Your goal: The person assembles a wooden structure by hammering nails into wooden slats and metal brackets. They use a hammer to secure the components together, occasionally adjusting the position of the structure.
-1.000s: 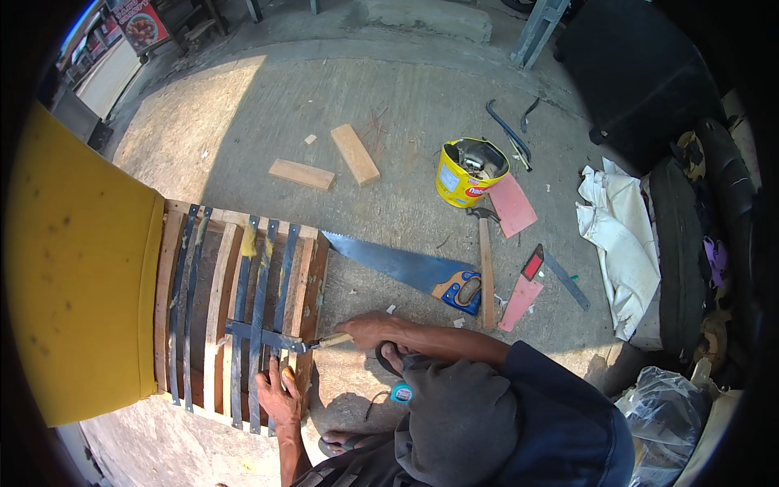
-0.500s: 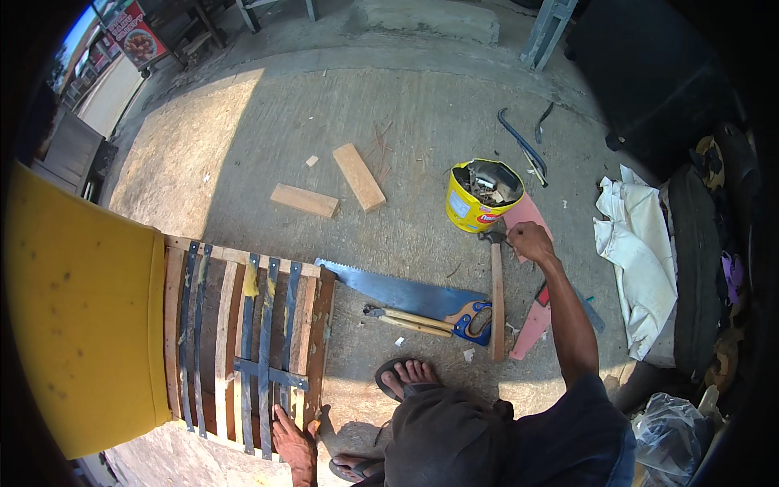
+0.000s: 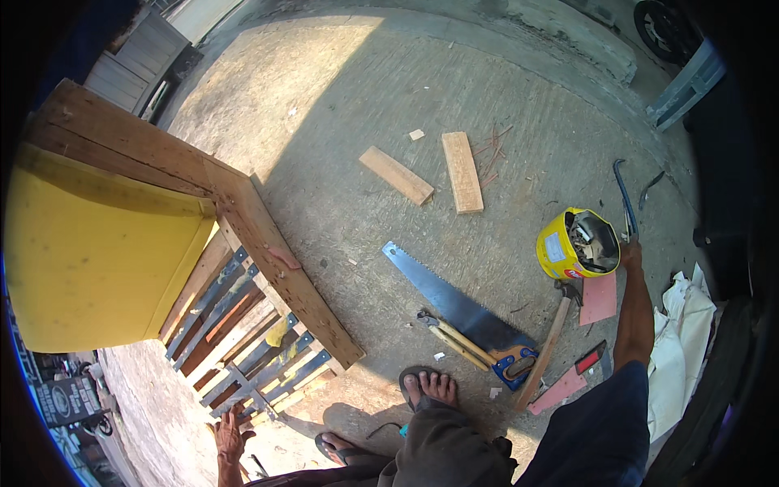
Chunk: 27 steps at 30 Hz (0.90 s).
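Note:
My left hand [image 3: 231, 442], fingers spread, touches the near edge of a wooden chair frame [image 3: 288, 268]. Dark webbing straps [image 3: 215, 300] run across the frame, and a yellow padded panel [image 3: 105, 260] adjoins it. At right, my right hand [image 3: 631, 254] is closed around the lower end of a blue pry bar [image 3: 623, 191]; its fingertips are mostly hidden. Beside that hand stands a yellow bucket [image 3: 553, 250] holding scraps and small items. A wooden-handled hammer [image 3: 545, 351] lies below the bucket.
A handsaw [image 3: 454, 300] and yellow-handled pincers [image 3: 458, 341] lie between the frame and hammer. Pink pieces [image 3: 599, 299] are near the bucket. Two wood blocks [image 3: 396, 174] [image 3: 462, 172] lie farther off. White cloth [image 3: 677, 341] lies at the right edge.
My right hand has moved from beside the hammer head to the pry bar, past the bucket. The chair frame now appears tilted, showing its wooden side. The whole view has turned.

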### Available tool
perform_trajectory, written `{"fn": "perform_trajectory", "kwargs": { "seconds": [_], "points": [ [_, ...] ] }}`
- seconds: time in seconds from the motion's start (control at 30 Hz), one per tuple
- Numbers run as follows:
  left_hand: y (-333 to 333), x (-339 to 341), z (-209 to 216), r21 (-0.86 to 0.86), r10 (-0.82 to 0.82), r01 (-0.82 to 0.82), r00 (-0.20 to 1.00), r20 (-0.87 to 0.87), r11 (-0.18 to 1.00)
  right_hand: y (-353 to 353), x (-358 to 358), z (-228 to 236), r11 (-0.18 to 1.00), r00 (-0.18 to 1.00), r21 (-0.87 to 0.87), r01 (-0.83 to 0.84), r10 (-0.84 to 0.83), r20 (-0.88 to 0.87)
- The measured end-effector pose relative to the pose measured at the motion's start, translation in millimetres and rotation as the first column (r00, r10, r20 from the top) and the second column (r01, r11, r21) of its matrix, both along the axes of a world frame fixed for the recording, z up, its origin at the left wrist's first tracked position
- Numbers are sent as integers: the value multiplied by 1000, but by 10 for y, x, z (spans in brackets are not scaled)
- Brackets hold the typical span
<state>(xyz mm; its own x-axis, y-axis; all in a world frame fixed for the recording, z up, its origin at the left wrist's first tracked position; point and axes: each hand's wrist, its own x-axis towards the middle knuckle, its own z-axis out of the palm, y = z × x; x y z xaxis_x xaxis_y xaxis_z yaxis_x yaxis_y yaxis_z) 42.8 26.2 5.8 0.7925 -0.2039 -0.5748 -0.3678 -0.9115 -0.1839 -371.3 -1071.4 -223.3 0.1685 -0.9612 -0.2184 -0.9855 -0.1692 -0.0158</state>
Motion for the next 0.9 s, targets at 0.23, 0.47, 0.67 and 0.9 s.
{"fn": "perform_trajectory", "kwargs": {
  "seconds": [0.23,0.47,0.67,0.9],
  "points": [
    [773,-106,565,-326,490,-401,831,263,856,-239,-213,-372,945,580,248,214,-327,747],
    [1621,-736,675,-162,593,-570,763,258,805,374,169,737,925,564,34,378,-259,784],
    [1880,-688,27,-369,705,-620,689,168,693,1816,1643,2135,986,517,-166,-13,149,843],
    [815,264,-884,-861,943,-475,333,15,182,5187,3639,2604,161,200,126,-979,632,748]
  ]
}}
